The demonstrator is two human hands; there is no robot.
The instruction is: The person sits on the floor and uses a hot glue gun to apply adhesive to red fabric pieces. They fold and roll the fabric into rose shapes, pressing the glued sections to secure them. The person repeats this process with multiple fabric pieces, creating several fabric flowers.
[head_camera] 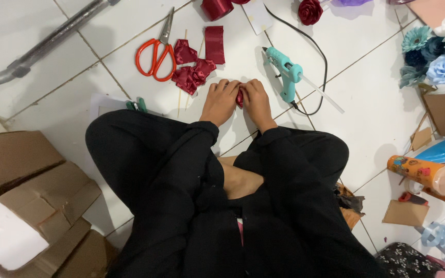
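My left hand (pixel 219 101) and my right hand (pixel 256 99) are pressed together on the white tiled floor, both pinching a small piece of dark red satin ribbon (pixel 240 97) between their fingertips. Most of the piece is hidden by my fingers. Folded red ribbon pieces (pixel 192 73) lie just left of my left hand, with a flat ribbon strip (pixel 215 45) beyond them. Orange-handled scissors (pixel 155 55) rest further left. A teal glue gun (pixel 286 73) with a black cord lies right of my right hand.
A red ribbon roll (pixel 217 8) and a finished red rose (pixel 310 11) lie at the top. Blue fabric flowers (pixel 436 54) sit at right, above an orange tube (pixel 423 173). Cardboard pieces (pixel 24 203) fill the lower left. A metal bar (pixel 42 46) crosses the upper left.
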